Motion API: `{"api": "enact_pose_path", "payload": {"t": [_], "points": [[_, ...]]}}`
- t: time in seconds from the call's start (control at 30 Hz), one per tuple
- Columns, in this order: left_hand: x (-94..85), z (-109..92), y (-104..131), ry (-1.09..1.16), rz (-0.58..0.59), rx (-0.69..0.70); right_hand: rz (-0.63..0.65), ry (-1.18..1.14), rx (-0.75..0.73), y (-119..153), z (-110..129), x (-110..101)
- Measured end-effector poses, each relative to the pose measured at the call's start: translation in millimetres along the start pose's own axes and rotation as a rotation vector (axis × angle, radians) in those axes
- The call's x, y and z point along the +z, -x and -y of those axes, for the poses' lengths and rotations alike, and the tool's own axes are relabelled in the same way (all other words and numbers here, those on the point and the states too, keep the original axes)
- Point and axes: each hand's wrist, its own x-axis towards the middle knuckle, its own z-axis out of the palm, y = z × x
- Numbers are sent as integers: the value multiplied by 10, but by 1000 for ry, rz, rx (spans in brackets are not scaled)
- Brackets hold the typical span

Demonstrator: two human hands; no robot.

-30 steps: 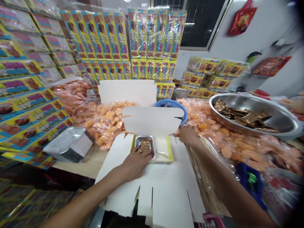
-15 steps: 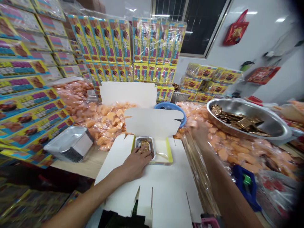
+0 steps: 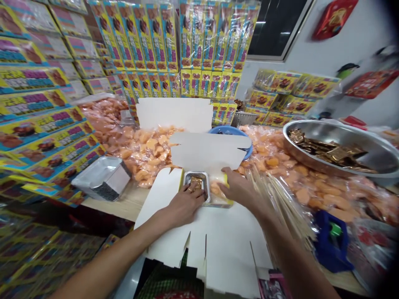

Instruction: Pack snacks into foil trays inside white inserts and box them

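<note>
An opened white box (image 3: 182,174) with yellow inner edges lies before me, lid raised. A small foil tray (image 3: 206,176) fills its left side and holds a gold packet (image 3: 196,182). My left hand (image 3: 185,205) lies on tray and packet, fingers loosely spread. In the box's right half sits a clear bag of orange pieces (image 3: 215,186). My right hand (image 3: 241,189) is at that half's right edge, thumb and fingers apart, with nothing gripped that I can see.
Orange bagged pieces (image 3: 152,145) lie around. A steel bowl (image 3: 386,145) of gold packets stands right, near bundled wooden sticks (image 3: 277,199) and a blue tape dispenser (image 3: 330,245). Stacked foil trays (image 3: 102,176) and packed yellow boxes (image 3: 46,137) are left. A blue basin (image 3: 249,151) sits behind.
My right hand has come from the orange heap on the right to the box. A clear bag of orange pieces now lies in its right half. My left hand stays on the tray.
</note>
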Motion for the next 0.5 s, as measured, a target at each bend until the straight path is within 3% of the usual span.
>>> {"api": "enact_pose_path", "payload": {"t": [0.1, 0.27, 0.5], "points": [[31, 16, 0, 6, -3, -2, 49, 118, 109, 114, 192, -85], [41, 36, -7, 17, -10, 3, 162, 120, -97, 320, 301, -99], [19, 46, -14, -54, 26, 36, 121, 76, -130, 165, 237, -20]]}}
